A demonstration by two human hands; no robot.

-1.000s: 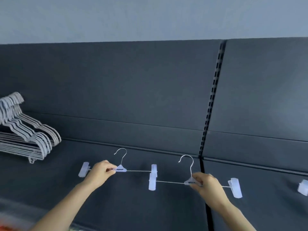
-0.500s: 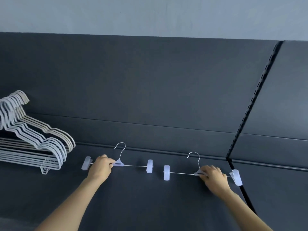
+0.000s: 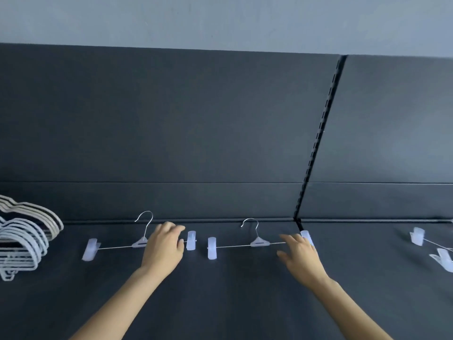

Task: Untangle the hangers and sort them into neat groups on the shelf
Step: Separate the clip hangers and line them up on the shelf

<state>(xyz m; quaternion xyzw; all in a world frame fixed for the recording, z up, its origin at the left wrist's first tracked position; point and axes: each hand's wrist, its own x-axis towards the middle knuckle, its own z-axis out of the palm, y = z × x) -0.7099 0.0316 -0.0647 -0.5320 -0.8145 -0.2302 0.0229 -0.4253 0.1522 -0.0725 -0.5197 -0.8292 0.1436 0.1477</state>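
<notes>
This looks like a clothing shop: a dark display shelf [image 3: 220,303] with a slotted upright [image 3: 318,143] between its back panels [image 3: 171,119], a stack of plain hangers [image 3: 22,241] and clip hangers [image 3: 117,247] lying on it.

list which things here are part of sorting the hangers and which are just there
Job: left clip hanger, right clip hanger, stacked white hangers, clip hangers at right edge, shelf.
Just there: slotted upright, back panel, grey wall.

Left clip hanger [image 3: 117,247] just beside right clip hanger [image 3: 235,246] on shelf [image 3: 220,295], hanger stack [image 3: 24,241] far left, more clips [image 3: 417,235] far right.
</notes>
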